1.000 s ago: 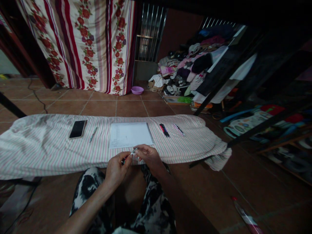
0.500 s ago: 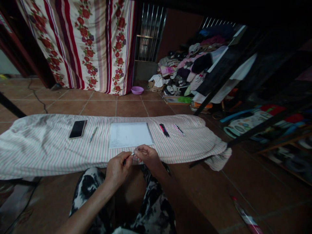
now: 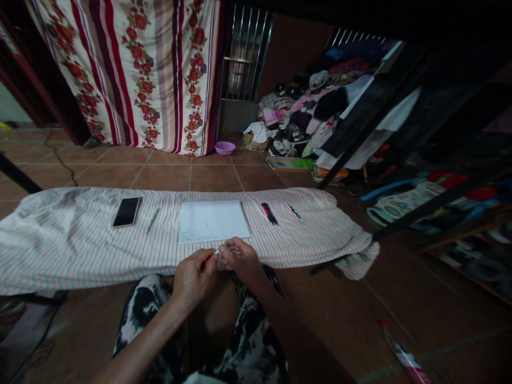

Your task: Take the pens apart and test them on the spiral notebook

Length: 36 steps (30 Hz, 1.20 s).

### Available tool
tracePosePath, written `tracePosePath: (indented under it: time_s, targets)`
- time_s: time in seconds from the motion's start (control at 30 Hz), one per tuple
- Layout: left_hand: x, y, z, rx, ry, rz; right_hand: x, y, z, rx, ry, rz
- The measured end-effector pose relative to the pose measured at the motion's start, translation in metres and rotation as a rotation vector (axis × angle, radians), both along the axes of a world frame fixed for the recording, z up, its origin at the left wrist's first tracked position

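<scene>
My left hand [image 3: 192, 276] and my right hand [image 3: 240, 260] meet at the near edge of a low board covered in striped cloth [image 3: 72, 240]. Both pinch a thin pen [image 3: 212, 256] held between them, fingers closed around it. Just beyond my hands lies an open spiral notebook [image 3: 213, 221] with a white page. To its right lie a few pens [image 3: 269, 213] and more pens [image 3: 293, 212]. Left of the notebook lie a single pen [image 3: 152, 220] and a black phone [image 3: 127, 212].
A floral striped curtain [image 3: 148, 74] hangs at the back. A pile of clothes [image 3: 312, 112] and a purple bowl [image 3: 225, 148] sit on the tiled floor. Dark metal bars [image 3: 372, 128] and clutter fill the right side. My patterned trousers [image 3: 248, 341] show below.
My hands have drawn slightly closer together around the pen; its visible tip between them is shorter. Nothing else moved.
</scene>
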State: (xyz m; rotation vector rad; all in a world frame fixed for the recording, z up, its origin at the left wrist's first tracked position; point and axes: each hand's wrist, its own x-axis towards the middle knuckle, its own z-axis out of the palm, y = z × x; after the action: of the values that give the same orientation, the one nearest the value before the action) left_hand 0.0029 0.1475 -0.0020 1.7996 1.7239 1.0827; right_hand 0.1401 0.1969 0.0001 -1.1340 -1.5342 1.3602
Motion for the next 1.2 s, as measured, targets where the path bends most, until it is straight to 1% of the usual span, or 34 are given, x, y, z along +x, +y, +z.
tracePosePath:
  time_s: [0.1, 0.3, 0.63, 0.77, 0.93, 1.07, 1.2]
  targets:
    - [-0.0014, 0.0010, -0.0031, 0.001, -0.060, 0.021, 0.0004, -0.0011, 0.0020, -0.054, 0.072, 0.044]
    - [-0.0015, 0.0012, -0.0034, -0.018, -0.123, 0.015, 0.0014, -0.0008, 0.0055, -0.097, 0.156, 0.057]
    - [0.0001, 0.0009, -0.0041, -0.073, -0.196, -0.024, 0.0036, -0.0032, 0.0072, -0.108, 0.182, 0.073]
    - [0.0006, 0.0009, -0.0057, -0.071, -0.206, -0.037, 0.0029, -0.0043, 0.0091, -0.127, 0.188, 0.037]
    - [0.0021, 0.0015, -0.0064, -0.031, -0.208, -0.027, 0.0037, -0.0018, 0.0049, -0.098, 0.166, 0.007]
    - [0.0044, 0.0020, -0.0025, 0.010, -0.221, -0.018, 0.0061, -0.0008, 0.0035, -0.068, 0.145, 0.005]
    - [0.0053, 0.0003, 0.0018, 0.029, -0.199, -0.039, 0.0071, -0.0018, 0.0052, -0.001, 0.122, -0.015]
